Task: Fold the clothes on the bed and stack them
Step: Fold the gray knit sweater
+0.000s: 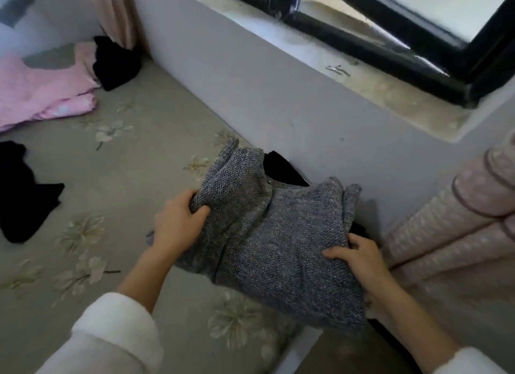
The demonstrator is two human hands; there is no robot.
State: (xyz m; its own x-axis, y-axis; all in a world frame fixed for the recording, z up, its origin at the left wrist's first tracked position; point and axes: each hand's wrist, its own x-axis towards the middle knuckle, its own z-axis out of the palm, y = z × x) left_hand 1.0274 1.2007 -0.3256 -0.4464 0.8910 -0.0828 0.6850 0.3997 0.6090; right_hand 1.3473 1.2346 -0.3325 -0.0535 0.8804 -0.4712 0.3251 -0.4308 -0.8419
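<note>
Grey knit sweater (pixel 267 234), partly folded, lies near the wall on the bed (pixel 125 184), left hand (pixel 178 223) and right hand (pixel 359 258) both gripping its edges. Black clothes (pixel 25 189) and pink ones (pixel 41 92) at far left look unfolded; no finished stack shows.

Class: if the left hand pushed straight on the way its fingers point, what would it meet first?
The grey knitted garment that the left hand grips; behind that, probably the wall.
</note>
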